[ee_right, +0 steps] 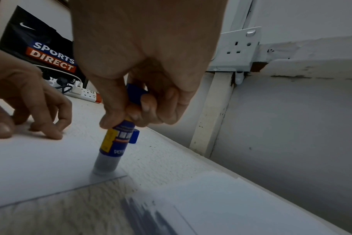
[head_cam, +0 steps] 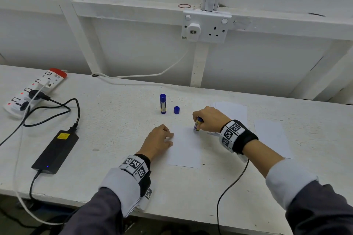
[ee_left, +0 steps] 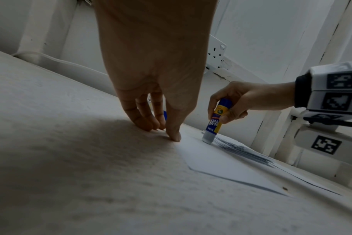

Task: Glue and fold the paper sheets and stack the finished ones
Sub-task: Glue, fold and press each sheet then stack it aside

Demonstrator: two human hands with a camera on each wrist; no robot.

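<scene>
Glue goes on best if I keep the sheet [head_cam: 186, 149] pinned flat while the stick drags steadily along its far edge, pressing lightly so the paper doesn't wrinkle. On the left, my left hand [head_cam: 159, 142] rests with relaxed fingers [ee_left: 176, 133] spread, tips on the sheet's left edge on the bench [head_cam: 114, 120]. On the right, my right hand [head_cam: 209, 119] has its grip curled round the glue stick [head_cam: 198, 123], held nearly upright, tip touching the sheet's far right corner.
</scene>
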